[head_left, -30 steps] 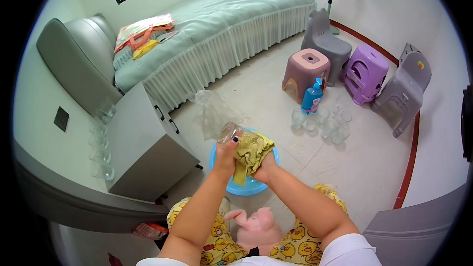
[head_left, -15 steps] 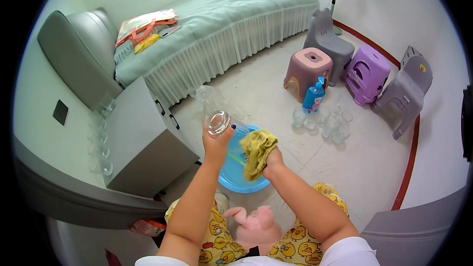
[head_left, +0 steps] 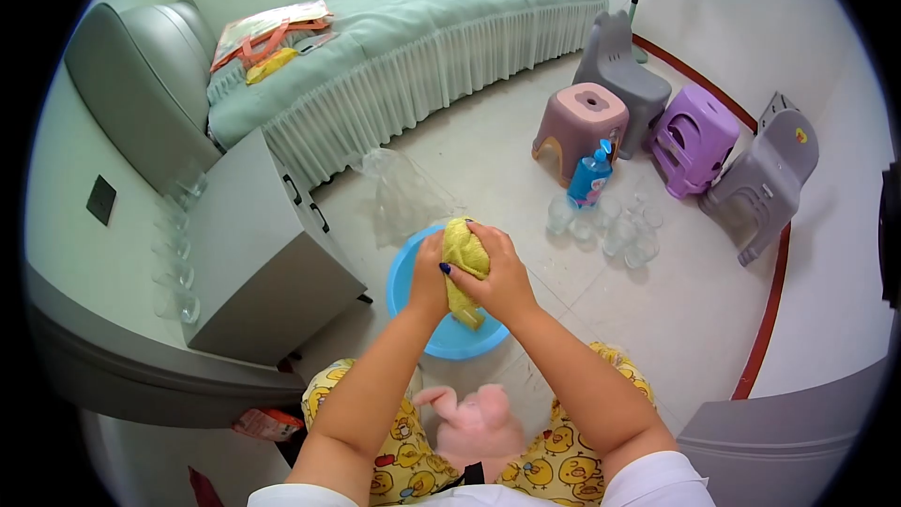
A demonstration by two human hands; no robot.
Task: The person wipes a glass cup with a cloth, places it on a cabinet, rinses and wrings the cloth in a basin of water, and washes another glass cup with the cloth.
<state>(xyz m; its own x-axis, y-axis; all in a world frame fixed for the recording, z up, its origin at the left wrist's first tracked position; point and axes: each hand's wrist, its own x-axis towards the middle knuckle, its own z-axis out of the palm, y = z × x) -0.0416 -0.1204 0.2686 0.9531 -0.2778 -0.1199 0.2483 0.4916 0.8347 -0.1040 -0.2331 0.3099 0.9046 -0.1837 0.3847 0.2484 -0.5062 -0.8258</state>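
Note:
Over the blue basin (head_left: pixel 458 351), my hands are together around a yellow-green cloth (head_left: pixel 464 252). My left hand (head_left: pixel 430 274) is closed on the left side of the bundle; the glass it held half a second ago is now hidden behind the cloth and fingers. My right hand (head_left: pixel 500 274) wraps the cloth from the right, thumb across its front. A loose end of the cloth hangs down toward the basin. Beyond the basin a clear plastic bag (head_left: pixel 399 197) lies on the floor.
Several glasses (head_left: pixel 619 235) stand on the floor at right beside a blue pump bottle (head_left: pixel 589 178). More glasses (head_left: pixel 176 272) line the grey cabinet (head_left: pixel 272 263). Stools (head_left: pixel 584 122) and chairs stand at the back right. A pink plush (head_left: pixel 479 422) lies between my knees.
My right hand has brought the cloth up and left onto the glass, which is now covered. My left hand has turned and moved slightly right and down. The view has shifted a little.

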